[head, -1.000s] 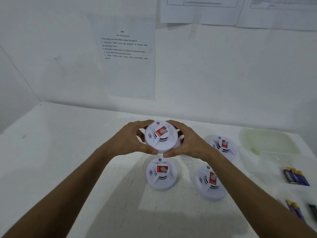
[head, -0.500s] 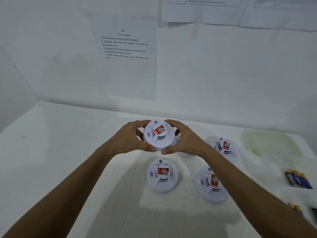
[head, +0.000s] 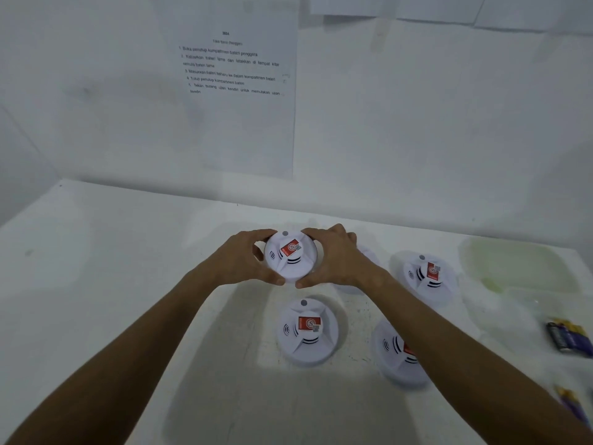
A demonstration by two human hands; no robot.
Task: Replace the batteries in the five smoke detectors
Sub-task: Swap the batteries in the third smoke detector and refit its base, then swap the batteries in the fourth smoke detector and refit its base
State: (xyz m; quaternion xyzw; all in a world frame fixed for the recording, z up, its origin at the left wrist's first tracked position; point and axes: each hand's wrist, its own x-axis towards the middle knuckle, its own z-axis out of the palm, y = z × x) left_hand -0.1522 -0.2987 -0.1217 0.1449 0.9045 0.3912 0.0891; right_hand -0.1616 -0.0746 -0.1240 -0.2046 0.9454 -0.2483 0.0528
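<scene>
Between both hands, left hand (head: 244, 261) and right hand (head: 333, 260) grip the smoke detector (head: 290, 256) rim: light, rigid, smooth plastic, likely slippery, best held at edge.

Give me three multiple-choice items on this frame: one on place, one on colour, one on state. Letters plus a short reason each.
1. Where do the loose batteries lie?
A. at the right edge of the table
B. at the left edge of the table
C. on top of a smoke detector

2. What colour is the sticker on the held smoke detector?
A. green
B. red
C. yellow

3. How is the held smoke detector being handled?
A. lying untouched
B. gripped by one hand only
C. gripped by both hands around its rim

Key: 1 A, they sit far right, beyond the three plainly seen detectors on the table. 2 B, the label on its face is red. 3 C, the left hand and right hand curl round opposite sides.
</scene>
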